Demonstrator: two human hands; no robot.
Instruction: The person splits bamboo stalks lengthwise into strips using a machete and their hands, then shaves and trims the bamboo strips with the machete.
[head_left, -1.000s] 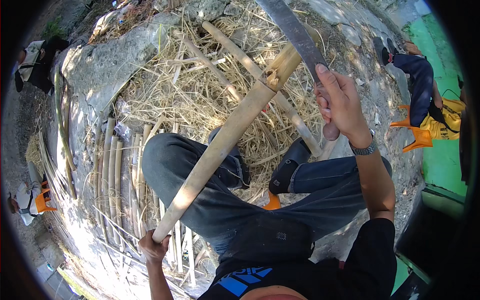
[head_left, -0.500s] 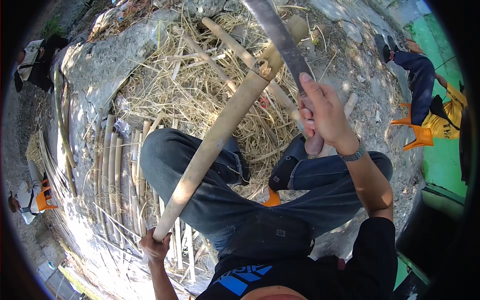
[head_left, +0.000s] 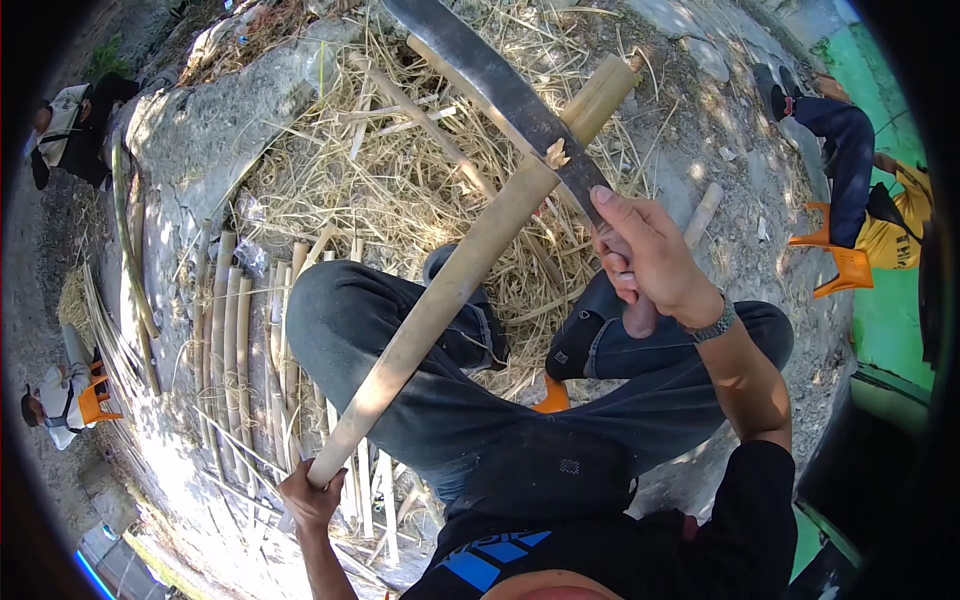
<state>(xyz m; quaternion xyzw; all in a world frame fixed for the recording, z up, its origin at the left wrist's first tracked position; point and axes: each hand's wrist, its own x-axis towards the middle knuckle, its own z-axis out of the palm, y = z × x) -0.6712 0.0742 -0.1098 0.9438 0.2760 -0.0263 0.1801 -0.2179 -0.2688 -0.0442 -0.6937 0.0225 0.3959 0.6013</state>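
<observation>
My left hand [head_left: 308, 495] is wrapped round the near end of a thick bamboo pole [head_left: 435, 305]. The pole slants across my left thigh, away and to the right. In my right hand [head_left: 648, 255] is the wooden handle of a machete [head_left: 490, 85], its long dark blade pointing away to the left. The blade lies across the pole near its far end, at a node with a pale chipped patch [head_left: 557, 153]. Whether the edge is sunk into the bamboo, I cannot tell.
Straw-like shavings [head_left: 350, 215] cover the ground before my feet, with thinner bamboo sticks [head_left: 425, 125] among them. Several bamboo poles [head_left: 232, 350] lie to my left. One person sits on an orange chair [head_left: 840, 265] at right; two people are at far left.
The machete has come down from above and beside the pole onto its node, tilting further left. My right hand dropped slightly; my left keeps its grip.
</observation>
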